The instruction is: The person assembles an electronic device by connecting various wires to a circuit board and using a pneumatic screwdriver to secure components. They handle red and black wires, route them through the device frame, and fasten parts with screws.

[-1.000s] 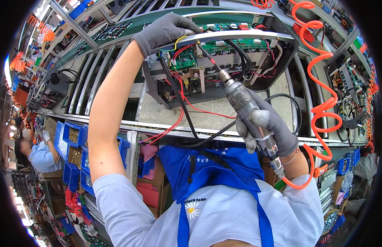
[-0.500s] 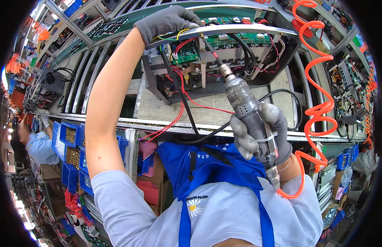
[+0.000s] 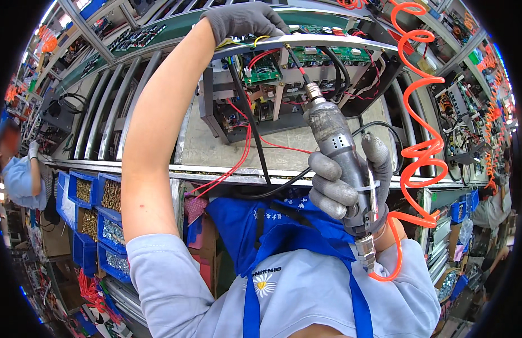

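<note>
My right hand (image 3: 354,183), in a grey glove, is wrapped around a worn air screwdriver (image 3: 333,132), tilted up and to the left. Its long bit (image 3: 296,61) reaches the silver metal rail (image 3: 328,41) along the near top edge of an open dark chassis (image 3: 216,115). Over that rail, near the bit's tip, my gloved left hand (image 3: 244,22) bends its fingers downward. The fingertips are closed together and partly hidden, so what they pinch cannot be made out. Green circuit boards (image 3: 351,54), red wires (image 3: 248,143) and black cables fill or hang from the chassis.
A coiled orange air hose (image 3: 424,152) hangs at the right and joins the screwdriver's rear. Metal rollers (image 3: 112,112) flank the chassis. Blue bins (image 3: 112,231) of screws stand at the lower left. A person (image 3: 21,174) works at the far left.
The view has shifted slightly, moving the chassis a little right and the hose left. A digit of my right hand has lifted off the screwdriver's side. The bit remains at the rail.
</note>
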A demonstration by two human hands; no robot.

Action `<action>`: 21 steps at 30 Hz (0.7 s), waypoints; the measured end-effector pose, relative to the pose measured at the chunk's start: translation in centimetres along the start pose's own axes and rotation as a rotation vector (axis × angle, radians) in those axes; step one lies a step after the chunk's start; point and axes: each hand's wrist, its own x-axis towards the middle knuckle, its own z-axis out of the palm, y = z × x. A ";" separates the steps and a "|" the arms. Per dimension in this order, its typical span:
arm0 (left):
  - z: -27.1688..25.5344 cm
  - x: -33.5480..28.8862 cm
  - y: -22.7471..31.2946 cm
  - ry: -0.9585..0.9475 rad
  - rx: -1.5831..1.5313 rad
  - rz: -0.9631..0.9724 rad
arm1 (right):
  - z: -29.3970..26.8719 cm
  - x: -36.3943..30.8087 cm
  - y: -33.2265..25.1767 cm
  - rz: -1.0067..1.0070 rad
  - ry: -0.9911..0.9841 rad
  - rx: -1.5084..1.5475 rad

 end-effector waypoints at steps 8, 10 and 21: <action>-0.8 -1.6 -0.8 -0.037 -0.207 0.149 | 0.2 0.4 0.5 -0.012 0.014 -0.040; -0.8 -1.8 -1.4 -0.026 -0.284 0.198 | 0.3 0.5 0.6 -0.013 0.016 -0.054; -0.7 -2.3 -0.9 0.080 -0.114 0.199 | 1.2 1.2 0.9 -0.051 0.194 -0.185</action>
